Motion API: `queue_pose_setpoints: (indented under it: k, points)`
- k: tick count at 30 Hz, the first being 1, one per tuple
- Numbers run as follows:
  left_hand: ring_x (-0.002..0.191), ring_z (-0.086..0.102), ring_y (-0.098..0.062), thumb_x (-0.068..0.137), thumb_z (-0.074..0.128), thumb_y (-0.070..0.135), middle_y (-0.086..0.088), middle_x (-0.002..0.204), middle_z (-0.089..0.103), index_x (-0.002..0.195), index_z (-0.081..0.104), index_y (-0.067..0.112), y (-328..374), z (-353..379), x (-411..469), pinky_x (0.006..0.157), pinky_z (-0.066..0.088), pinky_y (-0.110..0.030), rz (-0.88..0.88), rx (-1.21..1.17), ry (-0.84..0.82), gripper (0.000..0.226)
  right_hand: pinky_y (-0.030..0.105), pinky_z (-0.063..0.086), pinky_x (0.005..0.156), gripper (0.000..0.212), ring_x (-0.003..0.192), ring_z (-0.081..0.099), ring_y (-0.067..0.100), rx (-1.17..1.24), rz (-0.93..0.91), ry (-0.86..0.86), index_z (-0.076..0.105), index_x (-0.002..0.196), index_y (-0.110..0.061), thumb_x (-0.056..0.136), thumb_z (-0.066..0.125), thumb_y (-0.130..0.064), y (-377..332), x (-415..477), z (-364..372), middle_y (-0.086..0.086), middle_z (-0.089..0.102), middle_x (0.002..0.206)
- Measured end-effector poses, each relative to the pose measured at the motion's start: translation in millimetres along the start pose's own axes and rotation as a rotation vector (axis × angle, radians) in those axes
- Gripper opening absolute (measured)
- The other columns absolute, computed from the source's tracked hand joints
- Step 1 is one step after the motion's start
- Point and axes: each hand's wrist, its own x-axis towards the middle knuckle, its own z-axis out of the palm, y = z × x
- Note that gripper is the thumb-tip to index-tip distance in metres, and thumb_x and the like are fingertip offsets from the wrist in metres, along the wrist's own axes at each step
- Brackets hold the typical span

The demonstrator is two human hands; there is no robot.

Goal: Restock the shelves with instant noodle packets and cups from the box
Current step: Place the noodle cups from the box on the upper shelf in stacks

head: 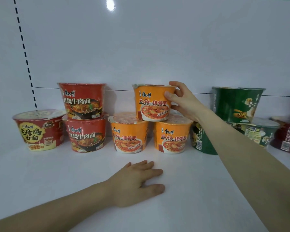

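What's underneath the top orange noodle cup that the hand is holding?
The top orange cup, gripped by the right hand, sits across two more orange cups. Their lids are partly covered.

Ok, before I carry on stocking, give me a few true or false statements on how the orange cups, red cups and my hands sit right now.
1. The right hand grips the top orange cup. True.
2. That cup rests on one orange cup only. False: it bridges the lower left orange cup and the lower right orange cup.
3. The left hand holds a cup. False: it lies flat and empty on the shelf.
4. Two red beef cups are stacked, the upper red cup on the lower red cup. True.
5. The green cups stand left of the orange ones. False: the top green cup stands to their right.
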Motion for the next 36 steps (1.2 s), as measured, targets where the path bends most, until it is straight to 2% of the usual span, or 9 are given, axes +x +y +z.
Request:
queue_pose_setpoints:
  k: [10,13,16,22,24,26,29,32,36]
  points:
    - [0.143,-0.001,-0.002,0.090,0.034,0.059,0.013,0.156,0.006,0.143,0.020,0.043,0,-1,-1,0.118,0.002,-0.036,0.001,0.013,-0.017,0.057,0.038,0.048,0.096,0.055,0.121,0.048,0.025,-0.046,0.000,0.000,0.033,0.133,-0.024,0.086,0.061,-0.027,-4,-2,1,0.008,0.035,0.145]
    - [0.143,-0.001,-0.002,0.090,0.033,0.059,0.013,0.156,0.005,0.143,0.020,0.043,0,-1,-1,0.118,0.002,-0.036,0.002,0.019,-0.030,0.057,0.040,0.041,0.104,0.062,0.133,0.038,0.026,-0.159,-0.024,0.024,0.028,0.139,-0.026,0.086,0.060,-0.033,-4,-3,2,0.008,0.030,0.150]
    - [0.143,-0.001,-0.001,0.091,0.033,0.058,0.014,0.156,0.006,0.143,0.021,0.043,0,-1,-2,0.118,0.002,-0.035,0.005,0.018,-0.026,0.056,0.037,0.037,0.105,0.069,0.138,0.030,0.024,-0.265,-0.054,0.084,0.021,0.144,-0.022,0.087,0.058,-0.034,-7,-6,5,0.008,0.026,0.152]
    - [0.142,0.004,-0.001,0.090,0.035,0.058,0.014,0.155,0.011,0.143,0.023,0.041,1,-2,-2,0.118,0.006,-0.030,0.015,0.016,0.000,0.056,0.034,0.038,0.102,0.079,0.136,0.035,0.024,-0.261,-0.046,0.143,0.015,0.146,-0.018,0.085,0.062,-0.036,-13,-12,4,0.010,0.028,0.151]
    - [0.142,0.009,-0.002,0.091,0.036,0.057,0.011,0.155,0.016,0.143,0.027,0.037,2,-3,-3,0.116,0.008,-0.023,0.020,0.028,0.032,0.057,0.029,0.037,0.097,0.075,0.134,0.037,0.023,-0.238,-0.056,0.185,0.021,0.145,-0.016,0.085,0.062,-0.037,-18,-18,1,0.010,0.031,0.150]
    - [0.140,0.022,-0.005,0.089,0.031,0.060,0.005,0.152,0.029,0.141,0.036,0.031,6,-6,-6,0.112,0.016,-0.019,0.027,0.114,0.057,0.060,0.026,0.037,0.096,0.062,0.129,0.042,0.021,-0.328,-0.099,0.275,0.033,0.140,-0.012,0.088,0.059,-0.034,-22,-26,-4,0.009,0.039,0.145]
    - [0.116,0.051,-0.018,0.078,0.000,0.075,-0.004,0.121,0.060,0.117,0.059,0.017,16,-10,-10,0.098,0.040,-0.031,0.142,0.368,0.166,0.092,0.026,0.040,0.094,0.036,0.116,0.053,0.020,-0.541,-0.195,0.367,0.054,0.124,-0.006,0.093,0.051,-0.024,-28,-42,-10,0.009,0.057,0.127]
    - [0.098,0.058,-0.020,0.077,-0.003,0.068,-0.002,0.103,0.065,0.105,0.061,0.015,30,-10,-11,0.084,0.046,-0.033,0.208,0.433,0.266,0.087,0.025,0.041,0.090,0.028,0.107,0.056,0.018,-0.671,-0.214,0.315,0.061,0.113,-0.005,0.094,0.048,-0.021,-33,-64,-14,0.009,0.063,0.117]
    - [0.102,0.059,-0.020,0.069,-0.005,0.062,0.000,0.112,0.065,0.113,0.059,0.019,64,-3,-15,0.083,0.048,-0.034,0.245,0.425,0.359,0.089,0.028,0.044,0.092,0.027,0.105,0.058,0.019,-0.755,-0.186,0.262,0.063,0.110,-0.006,0.094,0.049,-0.021,-35,-98,-17,0.008,0.065,0.113]
